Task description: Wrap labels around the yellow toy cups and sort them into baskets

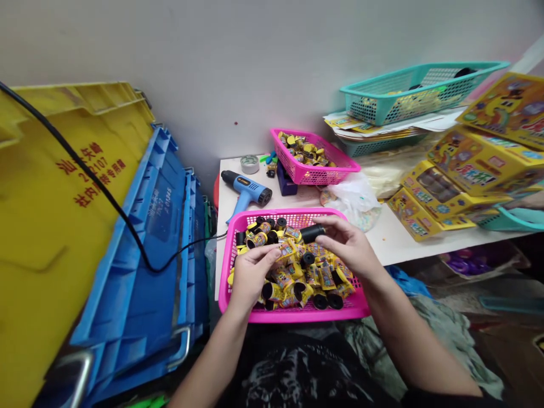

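Over a pink basket, my left hand pinches a small yellow printed wrapper between thumb and fingers. Close beside it, my right hand is closed on the end of a small black cylinder, which lies nearly level and points left. The cylinder and the wrapper are a little apart. Below both hands the basket holds many little black cups with yellow lids and printed wrappers; one black cup shows between the hands.
Behind the basket lie a blue heat gun and a roll of tape. A second pink basket holds similar pieces. At right stand yellow printed boxes and a teal basket. Blue crates and a black cord are at left.
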The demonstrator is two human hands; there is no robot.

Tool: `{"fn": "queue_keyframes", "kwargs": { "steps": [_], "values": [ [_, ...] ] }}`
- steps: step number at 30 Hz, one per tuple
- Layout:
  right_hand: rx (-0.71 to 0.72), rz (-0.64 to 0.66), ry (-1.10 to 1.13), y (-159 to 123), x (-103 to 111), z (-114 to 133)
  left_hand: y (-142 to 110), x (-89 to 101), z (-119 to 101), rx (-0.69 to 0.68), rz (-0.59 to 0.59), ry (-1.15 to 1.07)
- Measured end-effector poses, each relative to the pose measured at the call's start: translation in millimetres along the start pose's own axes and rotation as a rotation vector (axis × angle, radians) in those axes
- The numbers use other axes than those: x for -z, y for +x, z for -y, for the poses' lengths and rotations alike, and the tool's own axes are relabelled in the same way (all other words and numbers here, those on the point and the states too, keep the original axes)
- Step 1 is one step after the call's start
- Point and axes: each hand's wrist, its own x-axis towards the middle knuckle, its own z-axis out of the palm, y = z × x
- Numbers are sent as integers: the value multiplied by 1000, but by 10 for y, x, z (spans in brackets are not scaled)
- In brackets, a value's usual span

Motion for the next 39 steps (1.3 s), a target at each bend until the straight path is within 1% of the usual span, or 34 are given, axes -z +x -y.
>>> {"fn": "queue_keyframes", "kwargs": {
  "steps": [2,3,5,6,7,9,13,16,18,19,21,23,25,27,29,31,32,33,34,35,36,37,38,39],
  "values": [
    [20,-46,-313,43,119,-157,13,34,4,-16,-29,4],
    [9,-38,-495,59,183,-248,20,53,11,-18,-40,0],
    [-40,48,-793,79,292,-424,31,86,32,-12,-47,-18],
    [-63,101,-878,86,328,-499,35,96,43,-8,-46,-24],
    [-76,149,-925,95,349,-560,36,101,53,-6,-43,-24],
    [-75,222,-952,136,344,-642,36,97,65,-8,-34,-15],
    [-82,260,-972,306,189,-676,36,62,58,14,-14,17],
    [-96,254,-971,413,91,-613,35,58,45,14,-24,70],
    [-97,205,-955,401,131,-538,49,80,41,12,-61,114],
    [-100,157,-946,354,197,-495,65,100,42,25,-80,132],
    [-129,43,-926,159,419,-399,111,152,53,54,-129,176],
    [-196,-71,-912,-147,759,-293,164,210,75,91,-169,209],
    [-298,-178,-913,-471,1210,-179,210,246,98,134,-201,207],
    [-414,-336,-945,-691,1754,-43,236,233,105,160,-211,186],
    [-512,-559,-1004,-742,2328,128,234,165,88,170,-202,183],
    [-559,-798,-1048,-655,2834,327,201,74,58,150,-170,195],
    [-551,-893,-1058,-585,3027,422,174,36,45,127,-149,203],
    [-531,-965,-1061,-509,3163,501,144,10,37,97,-134,207],
    [-509,-1021,-1056,-437,3234,556,111,-1,34,62,-119,207],
    [-475,-1051,-1047,-373,3235,582,79,5,36,31,-112,205],
    [-431,-1054,-1034,-318,3167,573,50,24,42,5,-110,203],
    [-379,-1030,-1016,-275,3034,534,25,53,50,-16,-113,199],
    [-324,-977,-994,-243,2843,468,8,88,59,-29,-117,192],
    [-271,-900,-967,-219,2604,386,-2,124,67,-42,-126,183]
  ]
}}
